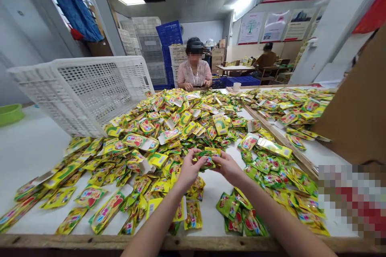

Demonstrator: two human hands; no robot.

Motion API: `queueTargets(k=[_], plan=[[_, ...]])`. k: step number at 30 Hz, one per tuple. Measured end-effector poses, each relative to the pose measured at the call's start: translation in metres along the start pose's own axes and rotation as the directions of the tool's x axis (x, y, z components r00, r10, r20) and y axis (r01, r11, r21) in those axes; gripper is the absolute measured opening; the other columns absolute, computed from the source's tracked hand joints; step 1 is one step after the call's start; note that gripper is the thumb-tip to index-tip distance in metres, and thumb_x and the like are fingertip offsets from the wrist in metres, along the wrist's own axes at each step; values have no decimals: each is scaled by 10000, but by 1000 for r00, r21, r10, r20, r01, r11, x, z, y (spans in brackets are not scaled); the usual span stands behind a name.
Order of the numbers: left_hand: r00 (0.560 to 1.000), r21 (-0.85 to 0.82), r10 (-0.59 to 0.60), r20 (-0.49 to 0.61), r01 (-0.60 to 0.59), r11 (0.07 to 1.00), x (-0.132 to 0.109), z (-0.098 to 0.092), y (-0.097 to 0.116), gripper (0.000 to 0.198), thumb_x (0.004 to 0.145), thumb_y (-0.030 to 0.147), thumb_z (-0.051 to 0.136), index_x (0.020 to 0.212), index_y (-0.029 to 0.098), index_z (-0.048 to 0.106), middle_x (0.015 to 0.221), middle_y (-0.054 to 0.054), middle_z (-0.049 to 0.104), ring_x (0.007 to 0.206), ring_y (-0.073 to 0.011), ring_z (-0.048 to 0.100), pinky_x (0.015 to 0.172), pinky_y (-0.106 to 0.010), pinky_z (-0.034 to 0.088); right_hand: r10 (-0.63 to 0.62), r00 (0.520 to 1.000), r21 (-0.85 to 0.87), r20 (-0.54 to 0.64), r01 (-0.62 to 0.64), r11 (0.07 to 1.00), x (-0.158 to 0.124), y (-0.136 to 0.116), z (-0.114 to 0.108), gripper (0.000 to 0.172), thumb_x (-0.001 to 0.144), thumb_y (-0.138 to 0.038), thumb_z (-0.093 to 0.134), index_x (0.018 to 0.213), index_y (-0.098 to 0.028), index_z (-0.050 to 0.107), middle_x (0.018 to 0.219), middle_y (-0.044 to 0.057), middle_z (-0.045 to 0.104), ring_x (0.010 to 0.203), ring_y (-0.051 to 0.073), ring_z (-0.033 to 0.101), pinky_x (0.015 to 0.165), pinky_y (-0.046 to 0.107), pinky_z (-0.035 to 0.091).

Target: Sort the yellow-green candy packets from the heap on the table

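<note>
Both hands were raised just above the middle of the near edge of the white desk (30,148). The left hand (188,168) and the right hand (229,167) each pinched one end of a single small green and yellow foil sachet (208,158) with the fingertips, so that it hung clear of the surface between them. A loose heap of matching sachets (181,120) spread from the near edge to the far edge, where a seated co-worker (194,72) had hands in the same heap. A white perforated plastic crate (90,92) lay tipped on its side at the far left corner, with its open mouth against the heap. A wooden batten (280,140) ran along the right side, and a brown cardboard box (358,108) stood beyond it. A small fan of green packets (238,213) lay beside the right forearm at the near edge. In my judgement the fingertip hold is light: a slip would drop the sachet into the heap, where it could not be told apart. A sweep of either forearm could push the near-edge packets off the desk.
</note>
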State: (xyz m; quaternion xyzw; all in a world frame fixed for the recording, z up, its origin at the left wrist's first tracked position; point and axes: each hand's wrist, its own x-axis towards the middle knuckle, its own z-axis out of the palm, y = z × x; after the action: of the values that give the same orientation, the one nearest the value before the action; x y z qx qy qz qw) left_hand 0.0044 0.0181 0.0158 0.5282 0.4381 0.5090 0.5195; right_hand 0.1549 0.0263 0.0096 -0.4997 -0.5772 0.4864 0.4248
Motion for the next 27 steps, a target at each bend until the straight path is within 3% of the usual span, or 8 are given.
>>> queueTargets(k=[3, 8, 11, 13, 14, 20, 23, 27], plan=[[998, 51, -21, -54, 24, 998, -4, 4, -5, 262, 716, 347, 623, 869, 189, 480, 739, 21, 578, 582, -96, 548, 539, -213, 456, 90, 995, 395, 44, -101, 913, -13, 0, 16, 254, 727, -416, 597, 875, -210, 615, 872, 53, 697, 796, 208, 672, 715, 387, 561], [999, 377, 21, 35, -33, 926, -13, -5, -4, 148, 775, 275, 548, 893, 187, 539, 674, 31, 569, 535, -97, 513, 507, -207, 415, 124, 977, 329, 172, -175, 928, -24, -2, 20, 448, 610, -563, 705, 850, -191, 637, 869, 49, 697, 810, 205, 669, 751, 378, 560], [978, 729, 92, 189, -202, 654, -5, -36, 19, 164, 858, 268, 443, 923, 208, 582, 815, -3, 633, 710, -131, 583, 641, -230, 457, 150, 972, 307, 183, -202, 930, -26, -4, 16, 513, 532, -580, 746, 837, -185, 630, 821, 52, 705, 791, 215, 678, 734, 369, 562], [992, 965, 97, 82, -104, 240, 8, -71, 40, 246, 859, 160, 397, 1009, 235, 575, 965, -23, 633, 873, -154, 590, 768, -259, 455, 155, 978, 287, 142, -190, 939, -25, -5, 10, 517, 520, -589, 746, 812, -180, 624, 815, 69, 713, 799, 234, 682, 716, 373, 561], [994, 988, 107, 11, -27, 153, 15, -91, 50, 320, 827, 85, 387, 1058, 215, 566, 1045, -68, 612, 961, -199, 572, 832, -322, 436, 150, 982, 271, 117, -177, 946, -24, -5, 7, 517, 523, -592, 742, 809, -178, 622, 821, 77, 717, 804, 241, 682, 708, 373, 559], [984, 985, 77, -161, 165, -42, 42, -180, 72, 420, 713, -10, 431, 1076, 160, 558, 1130, -180, 552, 1070, -337, 514, 873, -497, 379, 102, 994, 154, 48, -108, 982, -21, 1, 7, 554, 503, -642, 703, 786, -173, 623, 777, 81, 717, 734, 242, 678, 608, 343, 550], [980, 981, 94, -174, 181, -69, 43, -182, 75, 370, 723, 22, 453, 1062, 137, 543, 1142, -204, 541, 1123, -350, 476, 890, -496, 367, 93, 995, 101, 42, -97, 990, -21, 2, 9, 537, 477, -648, 700, 730, -179, 635, 748, 84, 716, 708, 254, 676, 583, 348, 559], [981, 987, 134, -142, 150, -51, 38, -155, 87, 413, 725, 153, 555, 1126, 142, 455, 1155, -168, 544, 1130, -297, 479, 946, -437, 346, 121, 993, 46, -2, -120, 992, -18, -2, 5, 490, 467, -616, 695, 697, -184, 666, 758, 97, 728, 724, 284, 685, 635, 370, 581]])
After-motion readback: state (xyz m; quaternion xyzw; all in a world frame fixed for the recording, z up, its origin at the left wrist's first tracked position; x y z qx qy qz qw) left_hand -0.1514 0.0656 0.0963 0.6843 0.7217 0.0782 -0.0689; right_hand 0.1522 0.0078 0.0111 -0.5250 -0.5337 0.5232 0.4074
